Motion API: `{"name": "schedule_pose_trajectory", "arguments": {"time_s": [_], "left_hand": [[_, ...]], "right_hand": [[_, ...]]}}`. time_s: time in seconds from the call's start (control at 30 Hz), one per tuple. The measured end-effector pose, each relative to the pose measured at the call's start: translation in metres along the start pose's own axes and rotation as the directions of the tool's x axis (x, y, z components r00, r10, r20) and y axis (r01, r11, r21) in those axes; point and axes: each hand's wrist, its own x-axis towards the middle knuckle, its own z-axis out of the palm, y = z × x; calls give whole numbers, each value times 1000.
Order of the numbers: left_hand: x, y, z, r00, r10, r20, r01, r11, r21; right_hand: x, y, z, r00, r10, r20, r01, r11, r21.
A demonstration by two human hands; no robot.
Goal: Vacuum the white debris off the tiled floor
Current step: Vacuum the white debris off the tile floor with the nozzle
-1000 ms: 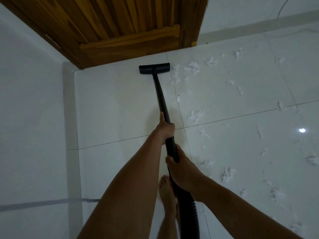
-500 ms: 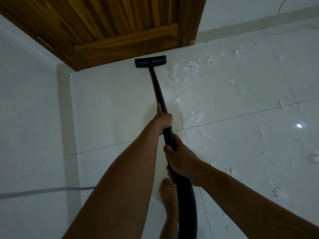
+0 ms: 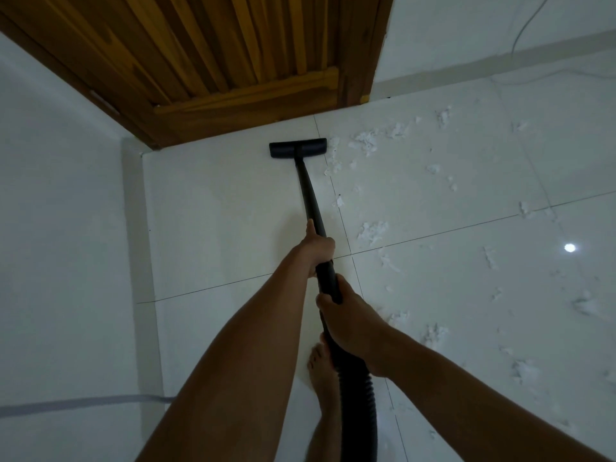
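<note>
A black vacuum wand (image 3: 310, 195) runs from my hands to a flat black nozzle head (image 3: 297, 148) lying on the white tiled floor (image 3: 213, 211) a short way in front of the wooden door. My left hand (image 3: 318, 246) grips the wand higher up. My right hand (image 3: 346, 320) holds it lower, where the ribbed hose (image 3: 361, 405) begins. White debris (image 3: 365, 143) lies just right of the nozzle, with more clumps (image 3: 371, 231) scattered over the tiles to the right and near my right arm.
A wooden door (image 3: 233, 58) and its frame close off the far side. A white wall (image 3: 60, 228) stands on the left with a grey cord (image 3: 83, 403) low on it. My bare foot (image 3: 321, 371) is under the hose. A thin white cable (image 3: 526, 28) hangs down the far right wall.
The nozzle pushed forward to the door's bottom edge, then drew back a little toward me. My hands kept their grip on the wand throughout.
</note>
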Motion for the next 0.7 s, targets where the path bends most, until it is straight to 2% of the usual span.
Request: {"name": "schedule_pose_trajectory", "arguments": {"time_s": [0.2,0.7], "left_hand": [[-8,-10,0,1000,2,2,-2,1000,0],[-39,-6,2,999,-52,11,51,997,66]], "right_hand": [[-13,4,6,1000,-6,-15,5,998,-56],[-43,-4,10,1000,29,-9,-29,999,-36]]}}
